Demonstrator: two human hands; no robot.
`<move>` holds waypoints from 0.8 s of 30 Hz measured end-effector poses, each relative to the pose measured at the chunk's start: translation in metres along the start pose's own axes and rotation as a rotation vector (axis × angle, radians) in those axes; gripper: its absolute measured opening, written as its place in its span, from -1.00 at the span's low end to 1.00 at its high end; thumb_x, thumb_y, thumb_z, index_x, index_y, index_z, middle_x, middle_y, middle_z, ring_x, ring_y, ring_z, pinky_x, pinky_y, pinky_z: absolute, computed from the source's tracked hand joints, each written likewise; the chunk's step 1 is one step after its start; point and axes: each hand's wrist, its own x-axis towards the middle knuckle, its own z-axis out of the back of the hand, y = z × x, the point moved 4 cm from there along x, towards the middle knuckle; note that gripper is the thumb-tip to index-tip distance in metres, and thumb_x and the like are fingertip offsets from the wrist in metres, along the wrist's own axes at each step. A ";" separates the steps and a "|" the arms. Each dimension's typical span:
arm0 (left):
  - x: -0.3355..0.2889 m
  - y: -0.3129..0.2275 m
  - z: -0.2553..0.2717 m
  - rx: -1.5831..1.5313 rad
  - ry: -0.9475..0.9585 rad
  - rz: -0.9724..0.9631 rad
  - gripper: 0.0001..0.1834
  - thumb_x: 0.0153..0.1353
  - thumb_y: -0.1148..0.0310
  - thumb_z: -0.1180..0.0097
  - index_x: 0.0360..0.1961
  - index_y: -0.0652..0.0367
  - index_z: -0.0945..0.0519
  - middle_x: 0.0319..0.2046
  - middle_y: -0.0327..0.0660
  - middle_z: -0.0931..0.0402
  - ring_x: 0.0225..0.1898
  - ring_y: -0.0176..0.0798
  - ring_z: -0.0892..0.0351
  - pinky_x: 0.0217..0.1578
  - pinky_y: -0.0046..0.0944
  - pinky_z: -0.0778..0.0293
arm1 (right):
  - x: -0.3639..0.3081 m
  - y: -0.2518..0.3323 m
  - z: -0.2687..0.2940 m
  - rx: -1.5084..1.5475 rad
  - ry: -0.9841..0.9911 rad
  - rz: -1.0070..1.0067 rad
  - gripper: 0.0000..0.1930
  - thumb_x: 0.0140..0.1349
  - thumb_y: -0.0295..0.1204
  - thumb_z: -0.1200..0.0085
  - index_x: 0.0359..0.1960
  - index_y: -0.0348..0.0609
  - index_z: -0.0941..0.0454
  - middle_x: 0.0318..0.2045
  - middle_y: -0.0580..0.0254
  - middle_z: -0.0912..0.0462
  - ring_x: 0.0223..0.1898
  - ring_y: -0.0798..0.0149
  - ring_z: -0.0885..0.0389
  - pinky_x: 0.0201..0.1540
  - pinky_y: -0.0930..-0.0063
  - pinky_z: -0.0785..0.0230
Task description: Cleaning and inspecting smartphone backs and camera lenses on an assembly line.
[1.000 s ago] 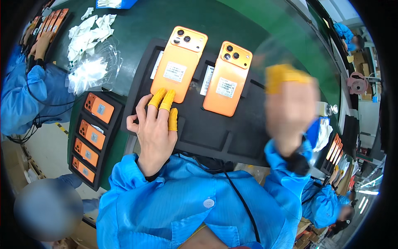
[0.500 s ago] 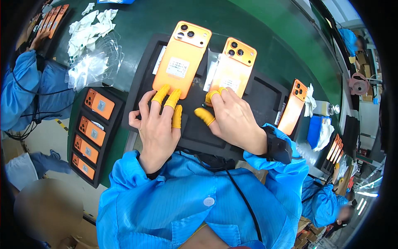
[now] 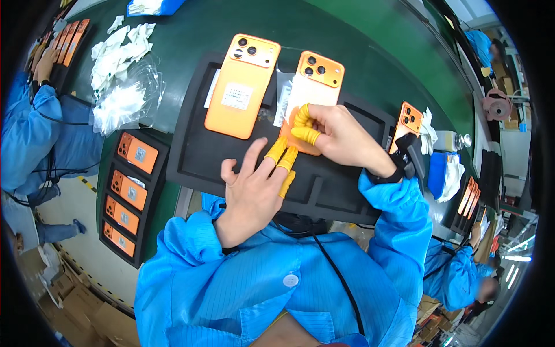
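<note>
Two orange phones lie back up on a black foam tray (image 3: 191, 168). The left phone (image 3: 243, 87) has a white label on its back, and neither hand touches it. On the right phone (image 3: 318, 89), yellow-capped fingertips of my left hand (image 3: 248, 191) rest at the lower left corner, fingers stretched out and apart. My right hand (image 3: 347, 136) is closed over that phone's lower half, its yellow finger cots pinched together; whatever they hold is hidden. A clear film with a printed strip (image 3: 282, 98) sits beside the right phone's left edge.
Another orange phone (image 3: 406, 124) stands at the tray's right end. A second black tray (image 3: 150, 196) with several orange phones is at left. Crumpled white gloves (image 3: 118, 55) and clear films (image 3: 124, 104) lie far left. A blue bin (image 3: 444, 173) stands right; co-workers sit on both sides.
My left hand has left the left phone and moved right to the right phone's lower corner. My right hand has drawn its thumb in to its fingers over the right phone.
</note>
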 end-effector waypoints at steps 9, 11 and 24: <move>0.004 -0.003 -0.001 0.017 -0.030 -0.013 -0.66 0.10 0.29 -0.20 -0.06 0.10 -0.59 -0.02 -0.28 -0.48 0.12 -0.20 -0.28 -0.11 -0.04 0.04 | -0.137 -0.036 0.181 -0.113 -1.409 0.145 -0.83 0.16 -0.66 0.04 -0.22 -0.29 -0.54 -0.42 0.28 -0.58 -0.46 0.43 -0.52 -0.39 0.58 -0.39; 0.007 -0.003 0.004 0.011 0.018 -0.018 -0.64 0.08 0.31 -0.21 -0.06 0.14 -0.58 -0.01 -0.24 -0.47 0.13 -0.16 -0.27 -0.09 -0.03 0.02 | -0.174 -0.006 0.161 -0.691 -1.611 0.173 -0.86 0.13 -0.62 -0.11 -0.26 -0.29 -0.55 -0.45 0.28 -0.58 -0.46 0.40 -0.53 -0.38 0.54 -0.39; 0.034 -0.082 0.025 -0.218 0.262 -0.506 -0.67 0.01 0.39 -0.21 -0.13 0.13 -0.58 -0.10 -0.17 -0.44 0.14 -0.08 -0.24 0.01 0.04 -0.01 | -0.164 -0.053 0.028 -0.901 -0.393 -0.075 -0.68 -0.04 -0.37 -0.29 -0.39 -0.27 -0.40 -0.41 0.06 -0.42 -0.35 0.04 -0.46 -0.33 0.25 -0.37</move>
